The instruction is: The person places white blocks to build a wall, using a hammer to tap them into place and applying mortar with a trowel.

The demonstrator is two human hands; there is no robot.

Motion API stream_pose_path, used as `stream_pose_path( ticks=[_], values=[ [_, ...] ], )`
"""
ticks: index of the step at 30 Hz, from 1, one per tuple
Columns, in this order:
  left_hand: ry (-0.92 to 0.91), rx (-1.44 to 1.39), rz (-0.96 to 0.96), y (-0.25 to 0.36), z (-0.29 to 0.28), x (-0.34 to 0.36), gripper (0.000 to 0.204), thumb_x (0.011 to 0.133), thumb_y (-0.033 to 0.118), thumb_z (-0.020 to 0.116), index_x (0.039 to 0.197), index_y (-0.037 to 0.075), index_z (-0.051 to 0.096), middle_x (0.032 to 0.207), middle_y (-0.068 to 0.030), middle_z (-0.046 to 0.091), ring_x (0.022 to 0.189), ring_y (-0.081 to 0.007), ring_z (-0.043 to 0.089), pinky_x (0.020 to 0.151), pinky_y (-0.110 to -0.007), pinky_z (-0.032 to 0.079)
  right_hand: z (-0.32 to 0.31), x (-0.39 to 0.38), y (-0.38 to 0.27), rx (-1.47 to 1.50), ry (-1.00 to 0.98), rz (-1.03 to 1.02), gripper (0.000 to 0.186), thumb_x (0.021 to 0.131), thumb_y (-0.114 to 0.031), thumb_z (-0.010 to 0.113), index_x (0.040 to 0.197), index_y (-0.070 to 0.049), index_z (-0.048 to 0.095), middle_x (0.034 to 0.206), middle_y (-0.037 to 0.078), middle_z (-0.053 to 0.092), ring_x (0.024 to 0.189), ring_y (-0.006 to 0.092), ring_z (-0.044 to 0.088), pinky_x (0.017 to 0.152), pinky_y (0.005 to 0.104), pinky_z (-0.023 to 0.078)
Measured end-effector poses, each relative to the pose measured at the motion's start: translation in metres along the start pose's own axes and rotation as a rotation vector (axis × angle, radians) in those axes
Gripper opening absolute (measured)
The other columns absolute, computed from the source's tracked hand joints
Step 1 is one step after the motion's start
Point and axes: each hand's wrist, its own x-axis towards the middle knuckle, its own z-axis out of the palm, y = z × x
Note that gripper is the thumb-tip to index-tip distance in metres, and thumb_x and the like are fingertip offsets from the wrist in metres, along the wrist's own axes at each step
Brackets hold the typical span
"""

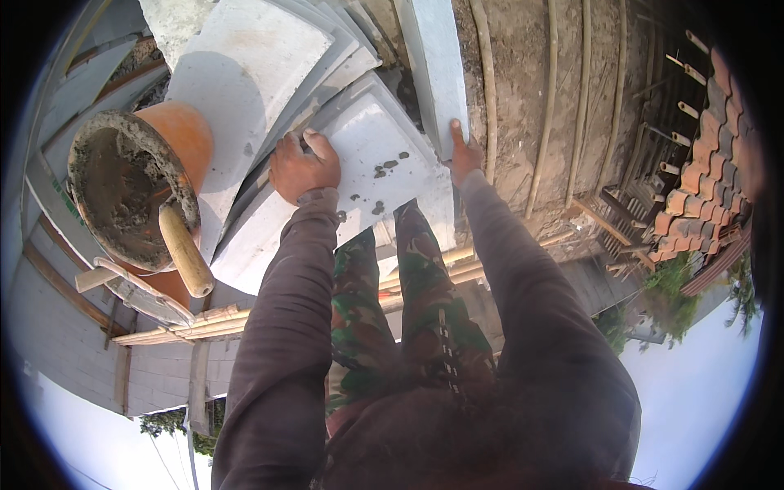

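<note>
My right hand [465, 153] grips the near end of a long pale concrete block [437, 69] against the wall, thumb on its face and fingers partly hidden behind it. My left hand [306, 167] is closed, with its curled fingers at the left edge of a flat grey-white block [380, 143] in front of me. That block carries several dark wet mortar spots. Left of it, more pale slabs [253, 61] lie in a fanned stack. An orange bucket [184, 135] of grey mortar stands on the left, a wooden-handled trowel [186, 249] leaning over its rim.
A second container rim [147, 290] shows below the bucket. Bamboo poles [188, 331] run beneath the blocks. On the right are a rough wall [523, 98] with bamboo uprights and a tiled roof edge [694, 188]. My legs in camouflage trousers [425, 278] stand close to the blocks.
</note>
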Motion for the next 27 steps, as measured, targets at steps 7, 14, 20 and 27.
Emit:
stream_pose_path(
  ticks=[7,14,20,27],
  values=[
    [-0.037,-0.022,0.001,0.012,-0.006,-0.001,0.037,0.09,0.036,0.056,0.095,0.003,0.072,0.096,-0.0148,0.071,0.091,-0.038,0.065,0.082,-0.05,0.05,-0.007,0.021,0.02,-0.033,0.083,-0.157,0.078,0.087,-0.061,0.077,0.136,-0.002,0.062,0.122,0.012,0.068,0.107,0.0235,0.065,0.084,0.0393,0.057],
    [0.029,-0.043,-0.011,0.0,-0.003,0.001,0.034,0.09,0.036,0.056,0.089,0.005,0.07,0.096,-0.0141,0.071,0.093,-0.0368,0.066,0.083,-0.05,0.05,0.008,-0.001,0.002,-0.033,0.04,-0.019,0.09,0.084,-0.067,0.076,0.143,-0.003,0.055,0.135,0.017,0.061,0.118,0.0269,0.061,0.093,0.0404,0.053],
    [-0.002,-0.06,-0.039,0.014,-0.007,0.001,0.037,0.09,0.036,0.057,0.1,0.004,0.073,0.099,-0.0153,0.071,0.096,-0.0378,0.065,0.087,-0.051,0.048,-0.027,0.03,-0.002,-0.188,-0.039,-0.081,0.101,0.085,-0.066,0.074,0.15,0.006,0.046,0.146,0.019,0.054,0.13,0.0314,0.055,0.109,0.0397,0.043],
    [-0.012,-0.069,-0.095,0.013,-0.017,0.002,0.043,0.091,0.038,0.058,0.107,0.001,0.073,0.103,-0.015,0.071,0.103,-0.036,0.064,0.092,-0.05,0.046,-0.007,0.029,-0.04,-0.424,-0.009,-0.354,0.088,0.09,-0.063,0.069,0.143,0.006,0.055,0.147,0.022,0.055,0.136,0.0321,0.053,0.114,0.0393,0.039]
  ],
)
